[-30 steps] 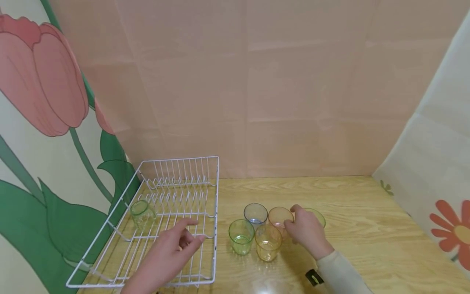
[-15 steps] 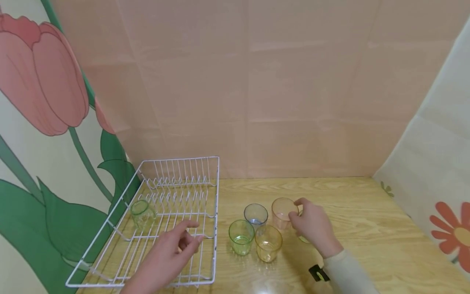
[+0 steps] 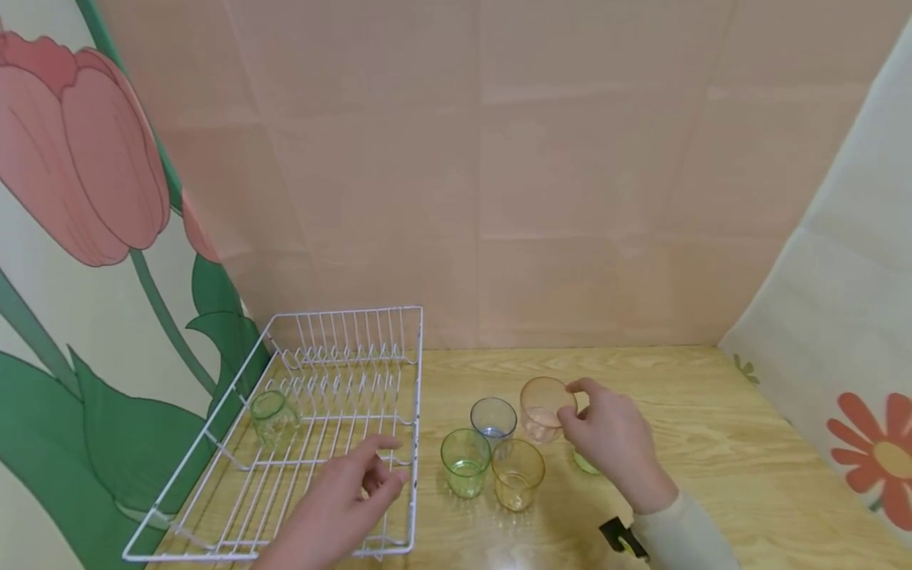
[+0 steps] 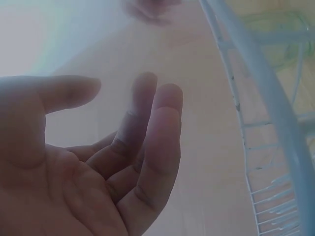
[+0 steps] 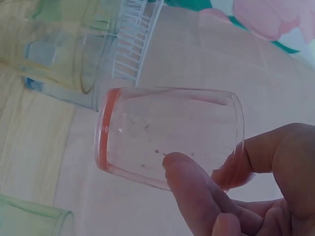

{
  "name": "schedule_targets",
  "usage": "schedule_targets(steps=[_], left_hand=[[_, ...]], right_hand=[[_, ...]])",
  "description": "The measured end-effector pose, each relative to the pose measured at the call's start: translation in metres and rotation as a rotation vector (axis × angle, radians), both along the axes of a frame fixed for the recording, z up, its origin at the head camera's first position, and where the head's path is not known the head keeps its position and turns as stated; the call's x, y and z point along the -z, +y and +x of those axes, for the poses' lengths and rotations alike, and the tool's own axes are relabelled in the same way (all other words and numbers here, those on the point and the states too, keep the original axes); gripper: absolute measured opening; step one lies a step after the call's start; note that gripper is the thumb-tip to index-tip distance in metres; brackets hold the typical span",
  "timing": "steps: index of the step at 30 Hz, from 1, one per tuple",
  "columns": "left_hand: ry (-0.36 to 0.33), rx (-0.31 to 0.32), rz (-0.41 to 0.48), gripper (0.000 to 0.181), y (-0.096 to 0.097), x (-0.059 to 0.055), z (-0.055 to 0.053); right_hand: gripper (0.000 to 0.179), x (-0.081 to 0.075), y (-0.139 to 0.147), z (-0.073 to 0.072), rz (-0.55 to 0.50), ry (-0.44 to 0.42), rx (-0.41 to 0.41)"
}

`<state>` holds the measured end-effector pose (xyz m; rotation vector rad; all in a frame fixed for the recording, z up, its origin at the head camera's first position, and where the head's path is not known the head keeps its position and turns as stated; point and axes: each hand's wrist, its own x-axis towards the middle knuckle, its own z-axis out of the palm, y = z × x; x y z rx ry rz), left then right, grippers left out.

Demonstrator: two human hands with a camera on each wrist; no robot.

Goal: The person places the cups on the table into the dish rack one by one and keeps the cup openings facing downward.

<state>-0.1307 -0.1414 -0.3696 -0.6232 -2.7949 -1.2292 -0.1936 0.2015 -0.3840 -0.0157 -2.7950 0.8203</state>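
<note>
My right hand [image 3: 616, 443] pinches the rim of a clear pink drinking glass [image 3: 543, 408] between thumb and fingers. In the right wrist view this pink glass [image 5: 167, 135] is off the table, its reddish base pointing away from the fingers. Close beside it stand a blue glass [image 3: 492, 419], a green glass [image 3: 465, 469] and a yellow glass [image 3: 518, 479]. A yellow-green glass [image 3: 586, 464] is mostly hidden behind my right hand. Over the right part of the white wire dish rack [image 3: 418, 372], my left hand [image 3: 345, 499] hovers with loosely bent fingers and holds nothing.
Inside the rack, a green glass [image 3: 274, 419] rests upside down at the left. A small black tag [image 3: 620, 537] shows by my right sleeve. The wooden table [image 3: 698, 427] meets a pinkish backdrop [image 3: 570, 237] behind.
My right hand has taken the pink glass out of the group, first back and to the right, then upward. The left hand has shifted slightly right, still holding nothing.
</note>
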Motion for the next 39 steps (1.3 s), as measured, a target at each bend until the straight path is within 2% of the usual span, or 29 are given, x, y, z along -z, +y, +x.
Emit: schedule_targets(steps=[8,16,20,25,27,33,39], left_hand=[[0.055,0.023,0.026,0.032,0.011,0.003,0.000],[0.060,0.079,0.075,0.031,0.025,0.005,-0.002],[0.026,0.096,0.106,0.036,0.033,0.005,-0.003],[-0.024,0.099,0.121,0.060,0.044,0.007,-0.003],[-0.034,0.099,0.117,0.064,0.048,0.008,-0.003],[-0.069,0.101,0.118,0.063,0.055,0.009,-0.004],[-0.055,0.127,0.097,0.061,0.061,0.010,-0.006]], right_hand=[[0.039,-0.009,-0.006,0.007,-0.019,0.058,-0.011],[0.035,-0.015,-0.017,0.013,-0.103,0.036,-0.075],[0.034,-0.018,-0.022,0.017,-0.143,0.023,-0.102],[0.033,-0.020,-0.028,0.022,-0.202,-0.006,-0.159],[0.032,-0.020,-0.031,0.024,-0.201,-0.012,-0.182],[0.031,-0.020,-0.038,0.030,-0.191,-0.015,-0.252],[0.031,-0.022,-0.043,0.037,-0.198,-0.035,-0.281]])
